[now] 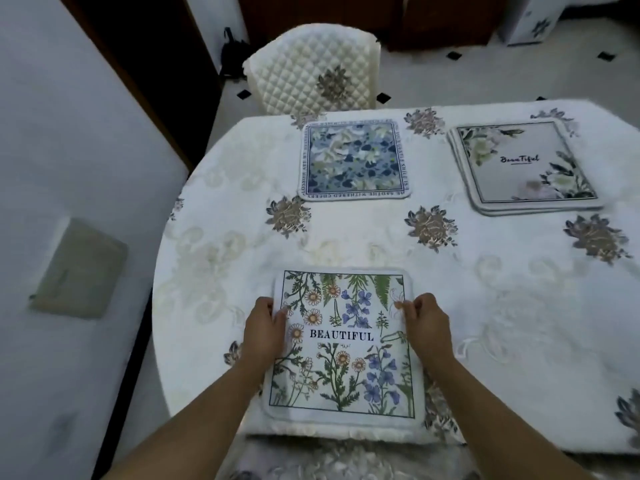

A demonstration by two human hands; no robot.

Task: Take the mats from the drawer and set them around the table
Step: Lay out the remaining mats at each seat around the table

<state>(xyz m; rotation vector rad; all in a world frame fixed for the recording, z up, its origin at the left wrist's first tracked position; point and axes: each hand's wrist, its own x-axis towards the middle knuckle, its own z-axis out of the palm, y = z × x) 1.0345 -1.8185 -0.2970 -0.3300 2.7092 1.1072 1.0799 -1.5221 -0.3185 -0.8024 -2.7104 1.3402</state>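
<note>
Hands frame the nearest mat at the bottom centre of the frame: the left hand [265,325] rests on its left edge and the right hand [424,322] on its right edge, each with fingers curled over the border and pinching the wildflower mat [343,344] between fingers and thumb. This mat carries daisies, blue blossoms and green fronds inside a thin dark frame, with the word BEAUTIFUL printed across its middle. It lies flat on the table [502,306] at the near edge, its lower corners close to where the cloth drops over the rim.

Beyond it, in the upper centre of the frame, a blue floral mat [353,161] lies flat, with lettering running around its border. It sits in front of a quilted cream chair [311,71] pushed up to the far side. At the upper right, well apart from the other two, a pale mat [523,164] with white flowers and the script word Beautiful tops a small stack; more mat edges show beneath it along its left and lower sides.

The table wears a white embroidered cloth scattered with grey-brown flower motifs.
</note>
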